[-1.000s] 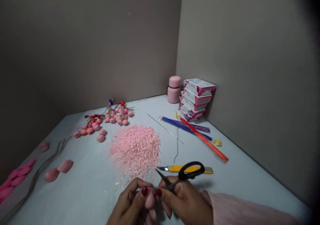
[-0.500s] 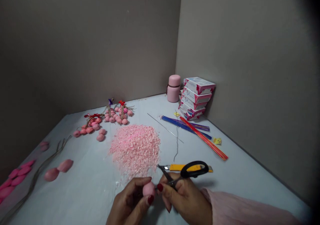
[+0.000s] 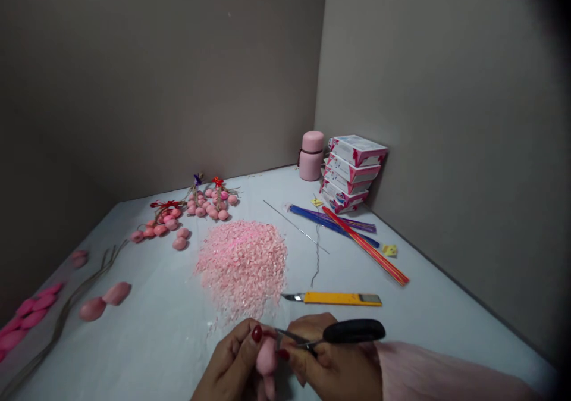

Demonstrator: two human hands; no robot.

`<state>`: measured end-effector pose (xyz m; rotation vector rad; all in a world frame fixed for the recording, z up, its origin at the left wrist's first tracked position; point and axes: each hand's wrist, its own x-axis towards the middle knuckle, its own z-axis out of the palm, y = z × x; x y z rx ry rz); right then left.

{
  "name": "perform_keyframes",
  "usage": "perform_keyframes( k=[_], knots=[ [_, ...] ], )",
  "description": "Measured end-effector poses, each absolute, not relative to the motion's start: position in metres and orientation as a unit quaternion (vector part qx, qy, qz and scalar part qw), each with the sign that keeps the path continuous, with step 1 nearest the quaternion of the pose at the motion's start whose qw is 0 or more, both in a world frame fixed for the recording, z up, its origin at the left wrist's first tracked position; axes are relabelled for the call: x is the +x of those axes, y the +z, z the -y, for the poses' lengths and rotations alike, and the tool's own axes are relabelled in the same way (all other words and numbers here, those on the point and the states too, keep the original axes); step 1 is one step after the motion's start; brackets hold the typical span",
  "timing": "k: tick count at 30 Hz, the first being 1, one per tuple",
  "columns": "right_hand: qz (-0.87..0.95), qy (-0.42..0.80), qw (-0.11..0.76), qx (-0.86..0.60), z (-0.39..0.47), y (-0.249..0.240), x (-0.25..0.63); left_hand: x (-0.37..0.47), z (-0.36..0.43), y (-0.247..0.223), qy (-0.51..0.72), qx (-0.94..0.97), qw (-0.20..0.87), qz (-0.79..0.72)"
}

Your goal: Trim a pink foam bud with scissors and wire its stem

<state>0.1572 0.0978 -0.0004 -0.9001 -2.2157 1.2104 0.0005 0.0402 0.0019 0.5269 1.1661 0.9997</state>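
Between the fingers of my left hand (image 3: 234,356) is a small rounded pink piece (image 3: 267,356) that looks like carved soap. My right hand (image 3: 334,353) grips black-handled scissors (image 3: 354,331), their blades pointing left to the pink piece. Whether the tips touch it I cannot tell. Just beyond my hands lies a yellow craft knife (image 3: 339,298), blade to the left. A heap of pink shavings (image 3: 243,264) is spread on the white table in front of my left hand.
A pink flask (image 3: 311,157) and stacked boxes (image 3: 354,175) stand at the back right. Red strips (image 3: 366,246), blue strips (image 3: 332,225) and a thin rod (image 3: 294,225) lie nearer. Leftward are tied pink bead bunches (image 3: 209,204), brown cords (image 3: 66,318) and bright pink ovals (image 3: 33,315).
The scissors have tipped lower, their handle dropping away from the craft knife, which now shows whole. My left thumb has moved up, and the pink piece sits a little lower, turned.
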Motion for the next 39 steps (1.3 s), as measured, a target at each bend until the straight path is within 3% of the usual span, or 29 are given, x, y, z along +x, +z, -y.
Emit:
perform_keyframes(
  k=[4, 10, 29, 34, 39],
  knots=[
    [0.724, 0.555, 0.259, -0.317, -0.098, -0.004, 0.153, 0.003, -0.038, -0.004, 0.481, 0.217, 0.678, -0.511],
    [0.626, 0.645, 0.288, -0.332, -0.101, -0.010, 0.148, -0.002, -0.035, -0.005, 0.534, 0.423, 0.479, -0.554],
    [0.705, 0.578, 0.257, -0.319, -0.100, -0.004, 0.152, -0.006, -0.043, -0.007, 0.421, 0.308, 0.692, -0.499],
    [0.741, 0.532, 0.272, -0.307, -0.100, -0.003, 0.153, -0.001, -0.039, -0.002, 0.411, 0.321, 0.660, -0.541],
    [0.679, 0.588, 0.288, -0.331, -0.101, -0.009, 0.151, 0.004, -0.034, 0.000, 0.537, 0.392, 0.507, -0.548]
  ],
)
